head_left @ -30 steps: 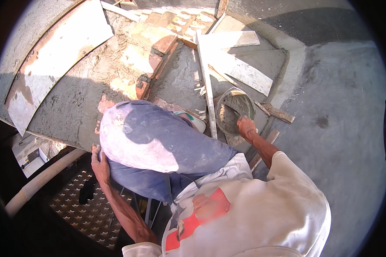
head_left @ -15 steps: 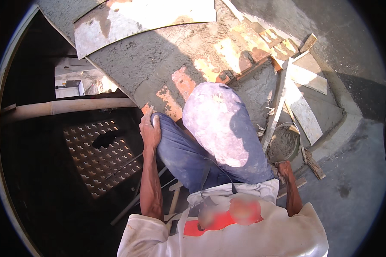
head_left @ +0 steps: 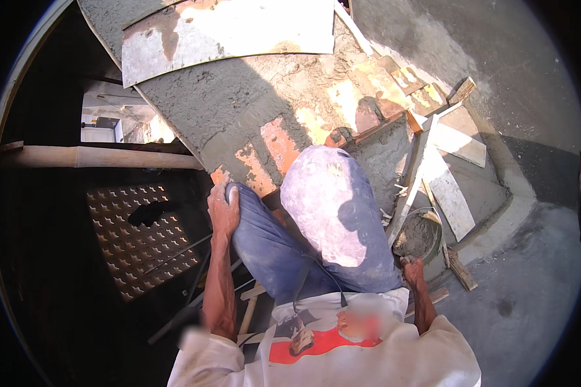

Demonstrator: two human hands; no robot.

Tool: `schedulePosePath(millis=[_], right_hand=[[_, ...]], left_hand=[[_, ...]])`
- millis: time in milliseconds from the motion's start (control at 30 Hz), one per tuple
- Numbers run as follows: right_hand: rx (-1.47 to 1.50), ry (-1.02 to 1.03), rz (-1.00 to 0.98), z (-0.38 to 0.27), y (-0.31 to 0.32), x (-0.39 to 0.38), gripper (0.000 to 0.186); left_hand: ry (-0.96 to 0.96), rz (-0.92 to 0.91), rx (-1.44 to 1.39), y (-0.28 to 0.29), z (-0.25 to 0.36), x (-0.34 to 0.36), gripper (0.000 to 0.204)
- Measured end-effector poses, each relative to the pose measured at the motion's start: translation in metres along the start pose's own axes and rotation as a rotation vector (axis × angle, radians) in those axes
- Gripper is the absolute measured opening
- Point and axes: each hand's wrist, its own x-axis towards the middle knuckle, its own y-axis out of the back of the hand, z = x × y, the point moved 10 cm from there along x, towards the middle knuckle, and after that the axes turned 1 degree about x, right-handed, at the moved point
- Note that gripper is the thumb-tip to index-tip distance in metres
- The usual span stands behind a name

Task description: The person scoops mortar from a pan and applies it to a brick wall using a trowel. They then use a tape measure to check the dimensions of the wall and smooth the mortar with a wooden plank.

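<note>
My left hand [head_left: 223,209] rests on my bent left knee in blue trousers [head_left: 261,235], thumb apart from the fingers, holding nothing visible. Beside it lies a row of orange-red bricks [head_left: 282,143] smeared with grey mortar. On my right, a round bucket [head_left: 440,242] contains wet grey mortar [head_left: 418,233]. My right hand [head_left: 414,271] is closed at the bucket's near side, its fingers curled. Whatever it grips, perhaps the rim, is too small and partly hidden to make out.
A pale curved sheet [head_left: 232,32] lies on rough mortar ahead. Wooden strips [head_left: 412,184] and flat boards [head_left: 450,193] lean beside the bucket. At left, a bamboo pole [head_left: 103,157] crosses a dark opening above a patterned panel [head_left: 135,235]. Grey floor [head_left: 523,277] stretches to the right.
The view has tilted slightly, so the bricks and sheet appear lower. My left hand stays on the knee. My right hand stays by the bucket, shifting only slightly.
</note>
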Motion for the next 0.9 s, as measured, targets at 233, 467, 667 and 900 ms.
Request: schedulePosePath(millis=[233,467,667,900], right_hand=[[0.260,-0.041,0.063,0.026,-0.014,-0.011,0.018],[0.484,-0.018,0.020,0.019,-0.030,-0.030,0.026],[0.439,0.030,0.101,0.024,-0.012,-0.041,0.023],[0.139,0.275,0.275,-0.004,0.052,-0.082,0.022]], left_hand=[[-0.028,-0.011,-0.043,-0.004,0.010,0.011,0.046],[-0.086,-0.026,-0.088,-0.008,-0.002,0.006,0.047],[-0.098,-0.049,-0.127,-0.011,-0.003,0.007,0.046],[-0.083,-0.023,-0.137,-0.008,0.012,0.011,0.044]])
